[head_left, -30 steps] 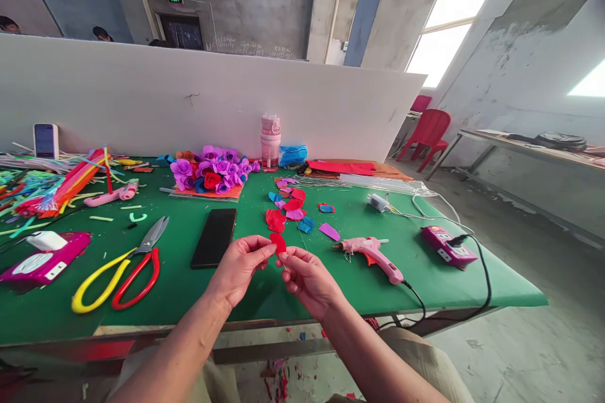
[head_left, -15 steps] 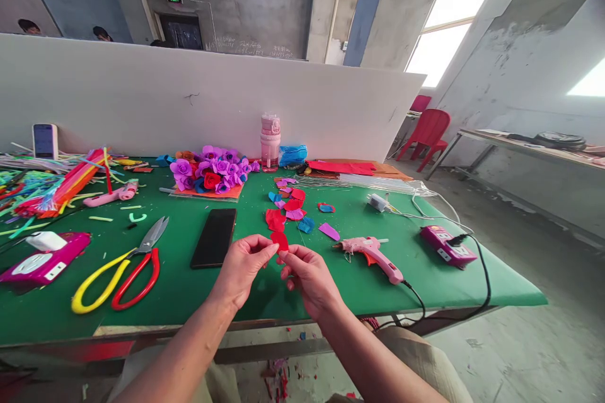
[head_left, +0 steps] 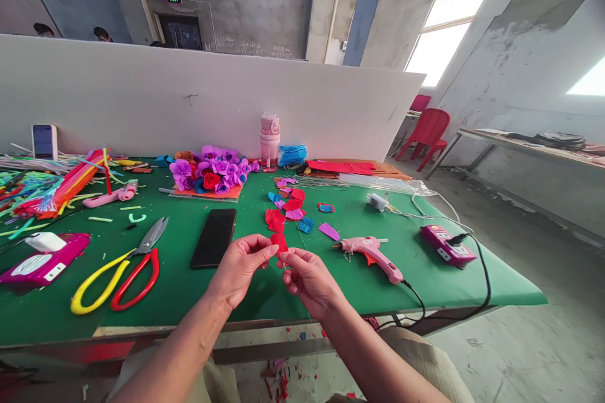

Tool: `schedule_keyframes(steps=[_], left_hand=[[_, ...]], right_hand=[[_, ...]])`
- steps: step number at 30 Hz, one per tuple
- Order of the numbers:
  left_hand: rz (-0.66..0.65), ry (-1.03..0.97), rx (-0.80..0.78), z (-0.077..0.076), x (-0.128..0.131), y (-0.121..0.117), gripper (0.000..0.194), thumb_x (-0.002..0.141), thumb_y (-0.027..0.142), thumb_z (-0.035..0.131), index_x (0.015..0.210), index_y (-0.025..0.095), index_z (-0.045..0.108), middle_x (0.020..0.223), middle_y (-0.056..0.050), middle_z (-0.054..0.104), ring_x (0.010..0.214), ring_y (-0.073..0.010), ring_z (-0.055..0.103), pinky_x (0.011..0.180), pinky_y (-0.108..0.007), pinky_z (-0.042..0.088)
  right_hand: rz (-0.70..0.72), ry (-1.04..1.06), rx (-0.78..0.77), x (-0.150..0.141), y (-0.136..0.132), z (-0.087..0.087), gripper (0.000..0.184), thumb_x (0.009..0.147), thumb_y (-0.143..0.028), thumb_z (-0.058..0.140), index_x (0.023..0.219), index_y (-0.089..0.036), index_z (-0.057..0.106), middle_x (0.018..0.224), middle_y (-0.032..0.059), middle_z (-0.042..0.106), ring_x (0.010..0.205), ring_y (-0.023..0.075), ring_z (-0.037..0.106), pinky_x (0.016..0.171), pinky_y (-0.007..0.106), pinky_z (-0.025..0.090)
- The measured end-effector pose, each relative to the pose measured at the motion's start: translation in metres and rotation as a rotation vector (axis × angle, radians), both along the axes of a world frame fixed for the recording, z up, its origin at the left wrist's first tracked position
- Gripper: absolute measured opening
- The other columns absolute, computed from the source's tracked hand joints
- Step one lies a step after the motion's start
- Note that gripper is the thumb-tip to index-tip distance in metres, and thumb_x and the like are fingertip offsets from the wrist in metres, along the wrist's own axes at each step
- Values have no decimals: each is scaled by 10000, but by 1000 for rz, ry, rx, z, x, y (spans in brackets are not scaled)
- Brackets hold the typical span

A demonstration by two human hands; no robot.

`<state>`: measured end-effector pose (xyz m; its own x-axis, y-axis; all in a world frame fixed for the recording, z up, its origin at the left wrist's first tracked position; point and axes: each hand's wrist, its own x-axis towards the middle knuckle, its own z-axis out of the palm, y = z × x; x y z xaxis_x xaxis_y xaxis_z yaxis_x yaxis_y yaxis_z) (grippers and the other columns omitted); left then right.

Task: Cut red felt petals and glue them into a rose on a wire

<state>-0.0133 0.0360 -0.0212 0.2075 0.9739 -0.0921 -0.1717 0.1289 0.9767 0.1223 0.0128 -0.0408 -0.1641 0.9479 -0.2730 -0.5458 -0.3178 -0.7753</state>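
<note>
Between both hands, above the green table's front part, is a small red paper petal [head_left: 279, 242]. My left hand [head_left: 246, 264] pinches its left lower edge between thumb and finger. My right hand [head_left: 307, 274] pinches the same petal from the right, its other fingers curled in. Just beyond lie loose red, blue and purple petals, among them a red petal [head_left: 275, 220], a blue petal [head_left: 306, 225] and a purple petal [head_left: 329, 231]. A pink hot glue gun [head_left: 373, 255] rests to the right of my right hand. Left of my left hand lies a black phone [head_left: 213, 238].
Scissors [head_left: 137, 261] with yellow and red handles lie at left, near a magenta power strip [head_left: 59, 258]. Paper roses [head_left: 215, 170] and a pink bottle [head_left: 270, 141] stand at the back before a white board [head_left: 212, 97]. Another power strip [head_left: 448, 245] with cables is at right.
The red petal has changed shape slightly between my fingers, its top edge now looking flatter and more creased. Both hands stay in nearly the same place.
</note>
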Motion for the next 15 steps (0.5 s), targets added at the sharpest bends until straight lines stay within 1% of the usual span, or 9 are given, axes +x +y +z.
schedule_keyframes(steps=[6, 9, 12, 15], left_hand=[[45, 27, 7, 0, 2, -1, 237, 605, 328, 748, 585, 150, 593, 559, 35, 517, 514, -74, 392, 525, -221, 329], [63, 39, 12, 1, 3, -1, 248, 596, 334, 749, 571, 150, 585, 534, 44, 501, 508, -72, 381, 520, -217, 316], [84, 49, 18, 1, 4, -2, 246, 586, 328, 751, 562, 151, 582, 528, 48, 496, 507, -72, 375, 515, -216, 304], [94, 65, 30, 0, 4, -2, 238, 597, 322, 742, 556, 153, 580, 527, 50, 489, 514, -74, 374, 521, -216, 306]], right_hand=[[-63, -139, 106, -2, -3, 1, 240, 636, -333, 734, 680, -130, 614, 671, 7, 621, 402, 39, 486, 322, 140, 323], [-98, -224, 134, -4, -4, 2, 221, 645, -334, 719, 695, -142, 622, 684, 10, 626, 422, 54, 497, 328, 153, 332], [-124, -281, 165, -5, -5, 0, 228, 629, -341, 736, 693, -152, 625, 654, -3, 602, 430, 61, 492, 322, 157, 311], [-141, -296, 198, -6, -4, -3, 237, 637, -356, 738, 690, -156, 621, 633, -10, 585, 424, 57, 480, 317, 155, 279]])
